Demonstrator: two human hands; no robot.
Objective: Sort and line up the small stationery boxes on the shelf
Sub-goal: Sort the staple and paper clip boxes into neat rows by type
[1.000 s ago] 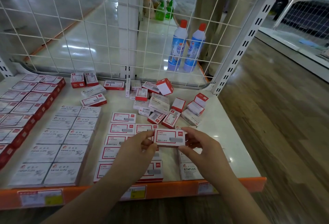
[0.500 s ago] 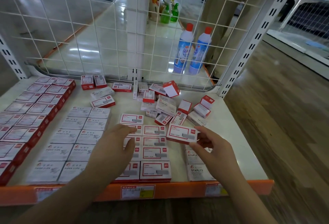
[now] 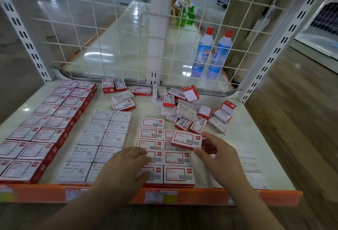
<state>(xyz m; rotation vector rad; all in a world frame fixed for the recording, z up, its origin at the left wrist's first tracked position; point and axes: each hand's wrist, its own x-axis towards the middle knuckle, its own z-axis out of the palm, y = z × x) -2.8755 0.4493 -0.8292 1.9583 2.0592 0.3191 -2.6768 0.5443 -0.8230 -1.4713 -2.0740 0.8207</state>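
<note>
One red-and-white box (image 3: 186, 139) pinched in right hand (image 3: 217, 154) grip — left hand (image 3: 124, 167) seemingly flat, apart.

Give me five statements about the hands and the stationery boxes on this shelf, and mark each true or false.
1. The right hand pinches a red-and-white cardboard staple box. True.
2. The left hand lifts a grey paper-clip box. False: it rests on the lined-up red-and-white boxes.
3. A loose jumble of small boxes lies at the back of the white shelf. True.
4. Two blue bottles with red caps stand behind the white wire grid. True.
5. The shelf's front edge is green. False: it is orange.
</note>
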